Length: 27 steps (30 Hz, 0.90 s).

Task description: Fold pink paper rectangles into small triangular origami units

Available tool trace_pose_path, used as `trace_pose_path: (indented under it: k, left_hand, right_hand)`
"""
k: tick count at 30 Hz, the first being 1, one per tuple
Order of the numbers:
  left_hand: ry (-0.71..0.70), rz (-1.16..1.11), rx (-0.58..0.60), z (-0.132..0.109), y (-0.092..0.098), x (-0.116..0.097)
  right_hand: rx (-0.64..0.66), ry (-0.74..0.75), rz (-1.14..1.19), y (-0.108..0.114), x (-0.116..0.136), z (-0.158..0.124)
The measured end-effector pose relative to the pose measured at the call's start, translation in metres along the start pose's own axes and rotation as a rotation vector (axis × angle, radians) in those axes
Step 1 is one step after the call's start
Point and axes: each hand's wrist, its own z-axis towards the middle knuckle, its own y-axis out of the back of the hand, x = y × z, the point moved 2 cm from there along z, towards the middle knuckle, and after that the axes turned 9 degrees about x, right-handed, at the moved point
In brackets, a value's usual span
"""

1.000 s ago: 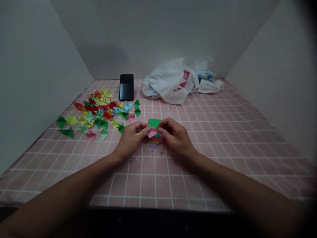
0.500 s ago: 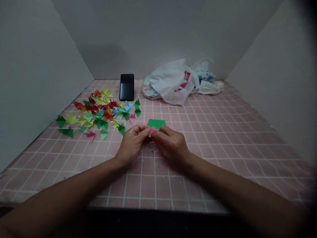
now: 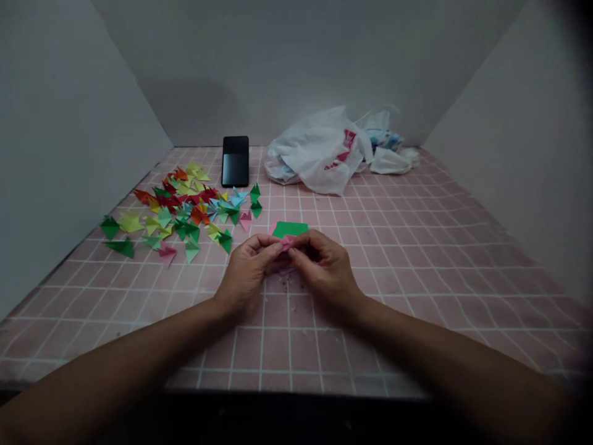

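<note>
Between my two hands is a small pink piece of folded paper [image 3: 288,241]. My left hand [image 3: 248,267] pinches its left side with thumb and forefinger. On the other side, the fingers of my right hand [image 3: 327,267] close on its right part. My fingers cover much of the fold. Just behind the hands lies green paper [image 3: 291,229], with a pink edge showing at its left. Some paler sheet peeks out under the fingertips, mostly hidden.
Many folded paper pieces [image 3: 188,232] in red, yellow, green, blue and pink spread over the left of the pink checked tablecloth [image 3: 417,296]. A black phone [image 3: 235,162] leans upright at the back. White plastic bags [image 3: 319,151] lie beside it, near the wall.
My right thumb and forefinger have moved slightly apart and shifted on the pink paper, showing more of it. The left hand keeps its pinch. The view has shifted slightly.
</note>
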Motion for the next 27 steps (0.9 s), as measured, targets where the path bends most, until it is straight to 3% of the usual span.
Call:
trace_pose_path:
  k: [7,20,27]
  left_hand:
    - [0.003,0.044,-0.009,-0.0023,-0.0012,-0.0006]
    - [-0.080,0.297,0.017,-0.0046,0.0034,-0.0013]
    - [-0.082,0.312,-0.028,-0.0021,-0.0009,-0.0051]
  right_hand:
    - [0.017,-0.105,0.198,-0.0032,-0.0012,0.0000]
    - [-0.016,-0.185,0.177,-0.0029,0.0005,-0.0004]
    - [0.023,-0.179,0.312,-0.0001,0.0006,0.0023]
